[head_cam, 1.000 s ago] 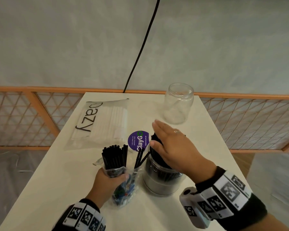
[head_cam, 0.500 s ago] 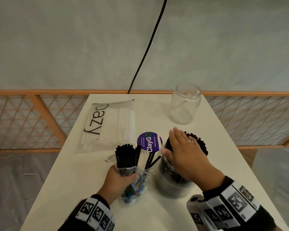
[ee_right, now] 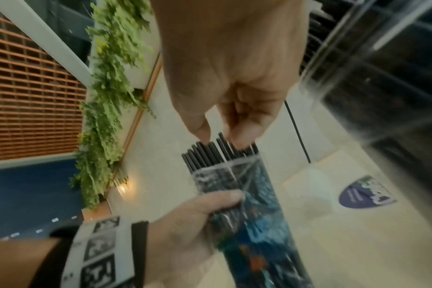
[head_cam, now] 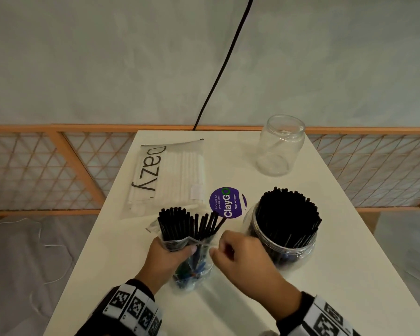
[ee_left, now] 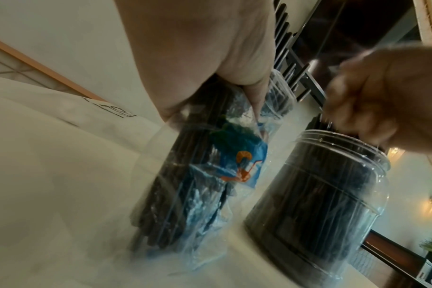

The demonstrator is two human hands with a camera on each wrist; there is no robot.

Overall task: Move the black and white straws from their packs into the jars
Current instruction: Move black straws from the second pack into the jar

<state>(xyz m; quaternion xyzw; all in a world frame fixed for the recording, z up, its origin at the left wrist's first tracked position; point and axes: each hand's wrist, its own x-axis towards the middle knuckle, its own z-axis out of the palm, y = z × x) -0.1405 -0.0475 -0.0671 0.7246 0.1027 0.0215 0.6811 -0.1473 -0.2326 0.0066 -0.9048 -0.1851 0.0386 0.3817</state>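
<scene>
My left hand (head_cam: pixel 172 255) grips a clear pack (head_cam: pixel 192 272) of black straws (head_cam: pixel 180 221), standing upright on the white table (head_cam: pixel 107 251). My right hand (head_cam: pixel 230 251) is beside it, thumb and fingers pinching the tips of a few of those straws (ee_right: pixel 219 150). To the right stands a clear jar (head_cam: pixel 286 241) packed with black straws. An empty clear jar (head_cam: pixel 280 146) stands at the back right. The pack of white straws (head_cam: pixel 172 173) lies flat at the back left. In the left wrist view the pack (ee_left: pixel 210 175) and the full jar (ee_left: pixel 321 194) stand side by side.
A round purple sticker (head_cam: pixel 228 202) lies on the table between the packs and the full jar. An orange lattice railing (head_cam: pixel 58 166) runs behind the table, and a black cable (head_cam: pixel 218 76) hangs down the wall to the table's far edge.
My right hand left the top of the straws in the full jar and moved left to the straw tips in the pack. The left hand kept its grip on the pack.
</scene>
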